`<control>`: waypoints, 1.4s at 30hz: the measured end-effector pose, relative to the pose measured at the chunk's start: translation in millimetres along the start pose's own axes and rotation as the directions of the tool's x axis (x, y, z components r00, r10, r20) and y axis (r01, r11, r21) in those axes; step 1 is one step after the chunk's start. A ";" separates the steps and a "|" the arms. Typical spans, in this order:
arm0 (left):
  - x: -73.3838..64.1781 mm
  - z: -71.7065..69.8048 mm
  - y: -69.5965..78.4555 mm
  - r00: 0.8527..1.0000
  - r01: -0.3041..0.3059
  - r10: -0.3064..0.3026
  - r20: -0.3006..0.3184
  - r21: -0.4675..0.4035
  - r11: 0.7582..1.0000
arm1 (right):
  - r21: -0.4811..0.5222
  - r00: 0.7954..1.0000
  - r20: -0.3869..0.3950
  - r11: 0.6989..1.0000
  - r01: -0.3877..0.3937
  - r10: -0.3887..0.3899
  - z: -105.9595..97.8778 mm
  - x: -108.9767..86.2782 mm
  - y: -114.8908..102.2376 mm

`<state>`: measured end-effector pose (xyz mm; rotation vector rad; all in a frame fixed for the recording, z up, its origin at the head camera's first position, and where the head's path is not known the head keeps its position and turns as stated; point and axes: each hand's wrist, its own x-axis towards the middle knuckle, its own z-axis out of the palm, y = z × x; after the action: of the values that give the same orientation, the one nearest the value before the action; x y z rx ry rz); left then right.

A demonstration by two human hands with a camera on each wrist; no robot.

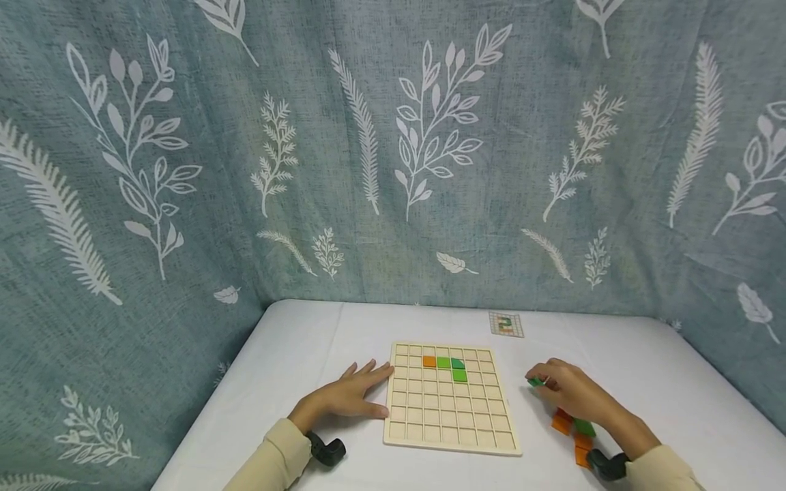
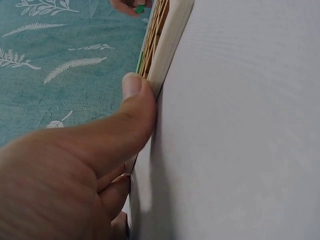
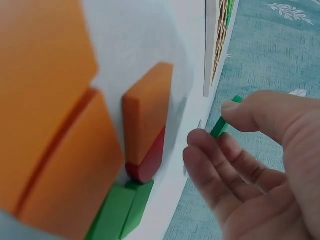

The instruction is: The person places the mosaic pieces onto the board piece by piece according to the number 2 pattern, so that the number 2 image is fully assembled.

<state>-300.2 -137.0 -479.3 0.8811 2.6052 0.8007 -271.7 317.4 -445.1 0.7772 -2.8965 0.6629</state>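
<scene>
We pinch a green tile (image 1: 535, 382) between the thumb and fingers of our right hand (image 1: 572, 391), its outline hard to tell, right of the grid board (image 1: 451, 417), best held lightly while our left hand (image 1: 351, 397), fingers spread, steadies the board's left edge.

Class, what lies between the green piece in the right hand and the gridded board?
Nothing: in the head view, only bare white table shows between the green piece and the gridded board.
</scene>
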 end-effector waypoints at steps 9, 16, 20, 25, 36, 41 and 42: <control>1.0 1.1 -3.3 1.000 -0.005 0.005 -0.002 -0.002 1.000 | 0.088 0.999 0.024 0.996 0.024 -0.026 2.8 4.5 -7.7; 1.2 1.5 -2.8 1.000 -0.006 0.006 -0.005 -0.006 1.000 | 0.044 1.000 -0.003 0.999 0.025 -0.025 6.3 10.0 -13.7; 1.3 0.5 -1.0 1.000 0.001 -0.001 -0.004 -0.005 1.000 | 0.028 1.000 -0.004 0.999 -0.020 0.020 8.2 14.4 -18.0; 1.9 0.3 -0.9 1.000 0.002 -0.002 -0.004 0.001 1.000 | 0.042 1.000 0.007 0.999 -0.012 0.011 8.5 17.9 -21.2; 2.1 1.4 -4.1 1.000 -0.006 0.006 -0.010 0.011 1.000 | 0.043 0.997 -0.016 0.996 0.077 -0.076 9.7 33.4 -36.4; 2.9 2.3 -5.4 1.000 -0.008 0.008 -0.008 0.019 1.000 | 0.060 0.993 0.003 0.991 0.121 -0.122 13.3 39.4 -40.0; 3.1 2.5 -5.7 1.000 -0.009 0.009 -0.007 0.022 1.000 | 0.061 0.992 0.006 0.990 0.127 -0.128 13.7 40.3 -40.9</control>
<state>-304.2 -137.9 -484.9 0.8980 2.6226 0.7810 -286.0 261.2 -434.5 0.9663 -2.8175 0.7376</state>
